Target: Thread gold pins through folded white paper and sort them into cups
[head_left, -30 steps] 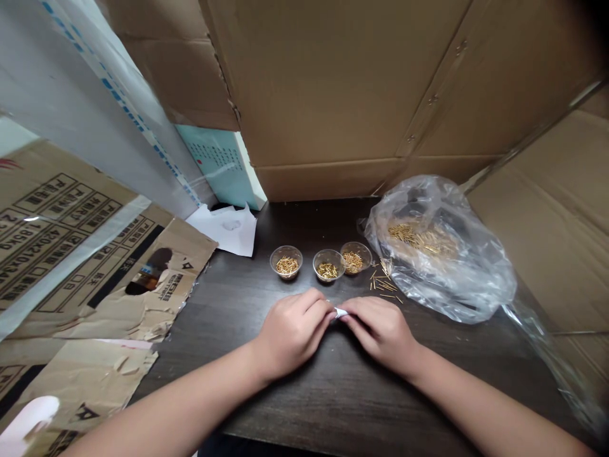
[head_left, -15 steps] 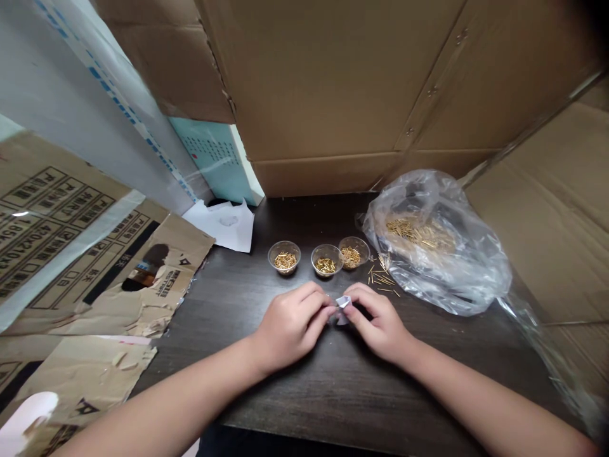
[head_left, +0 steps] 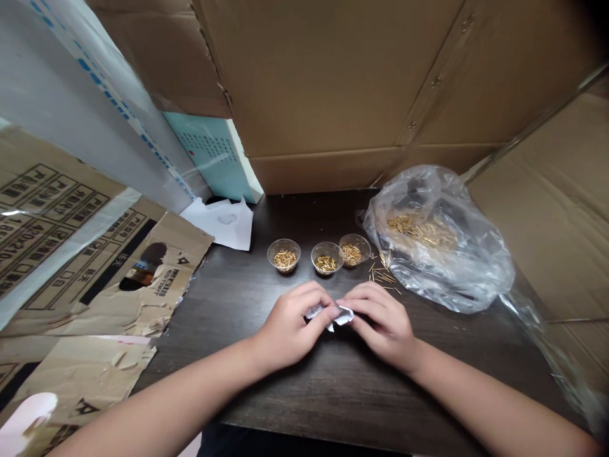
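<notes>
Between my two hands is a small crumpled piece of white paper, folded and creased. My left hand pinches its left side between thumb and fingers. On the right edge, the thumb and fingertips of my right hand are closed on the same paper. Whether anything lies inside the folds is hidden. Just beyond the hands stand three clear plastic cups: a left cup, a middle cup and a right cup, each with small gold-coloured metal pins in it.
A clear plastic bag of gold pins lies at the right, with loose pins beside it. Torn white paper and a light-blue box are at the back left. Cardboard walls enclose the dark table.
The paper has been turned and opened out between my fingers, with more of it showing now. My right hand has shifted slightly. The cups and bag stay where they were.
</notes>
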A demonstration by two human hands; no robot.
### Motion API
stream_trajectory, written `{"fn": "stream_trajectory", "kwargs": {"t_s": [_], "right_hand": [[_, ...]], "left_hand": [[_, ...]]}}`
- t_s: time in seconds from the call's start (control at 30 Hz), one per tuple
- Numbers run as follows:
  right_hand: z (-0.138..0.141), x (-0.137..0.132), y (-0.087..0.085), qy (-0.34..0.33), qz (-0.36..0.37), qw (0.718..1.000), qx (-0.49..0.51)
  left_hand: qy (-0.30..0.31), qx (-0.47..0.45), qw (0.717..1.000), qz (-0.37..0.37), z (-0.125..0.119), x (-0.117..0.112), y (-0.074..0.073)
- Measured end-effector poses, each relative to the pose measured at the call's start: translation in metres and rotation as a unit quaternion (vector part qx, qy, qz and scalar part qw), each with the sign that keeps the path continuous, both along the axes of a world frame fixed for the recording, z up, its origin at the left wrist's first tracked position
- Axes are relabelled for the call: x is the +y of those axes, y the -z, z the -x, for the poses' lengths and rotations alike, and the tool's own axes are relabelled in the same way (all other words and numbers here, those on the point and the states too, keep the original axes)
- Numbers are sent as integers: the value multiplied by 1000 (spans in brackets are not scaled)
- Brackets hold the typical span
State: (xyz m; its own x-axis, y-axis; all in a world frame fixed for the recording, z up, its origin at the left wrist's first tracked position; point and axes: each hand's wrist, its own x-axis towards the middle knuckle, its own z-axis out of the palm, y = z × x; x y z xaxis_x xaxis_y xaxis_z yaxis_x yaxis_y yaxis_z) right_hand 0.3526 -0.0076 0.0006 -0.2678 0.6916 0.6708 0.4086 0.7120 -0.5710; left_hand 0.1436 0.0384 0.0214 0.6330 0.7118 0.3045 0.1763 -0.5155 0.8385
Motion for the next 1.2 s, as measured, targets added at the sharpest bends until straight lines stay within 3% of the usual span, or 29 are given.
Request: {"fn": "stream_trajectory", "kwargs": {"t_s": [0.13,0.37,0.5,0.7,1.0,1.1,1.2], "right_hand": [[-1,0,1,-8,-1,999,-32],[-5,0,4,-12,-11,995,-95],[-4,1,6,-10,-2,996,-90],[-4,4,7,7,30,999,-32],[-8,5,12,32,92,995,25],[-9,6,12,39,90,994,44],[-9,6,12,42,96,992,65]], "left_hand": [[9,33,999,-25,2,1,6],[40,54,997,22,2,9,9],[42,63,996,39,1,9,8],[63,54,997,4,4,13,8],[86,216,954,-189,-2,11,18],[72,243,928,-273,0,2,7],[23,217,903,-370,15,-4,-20]]}}
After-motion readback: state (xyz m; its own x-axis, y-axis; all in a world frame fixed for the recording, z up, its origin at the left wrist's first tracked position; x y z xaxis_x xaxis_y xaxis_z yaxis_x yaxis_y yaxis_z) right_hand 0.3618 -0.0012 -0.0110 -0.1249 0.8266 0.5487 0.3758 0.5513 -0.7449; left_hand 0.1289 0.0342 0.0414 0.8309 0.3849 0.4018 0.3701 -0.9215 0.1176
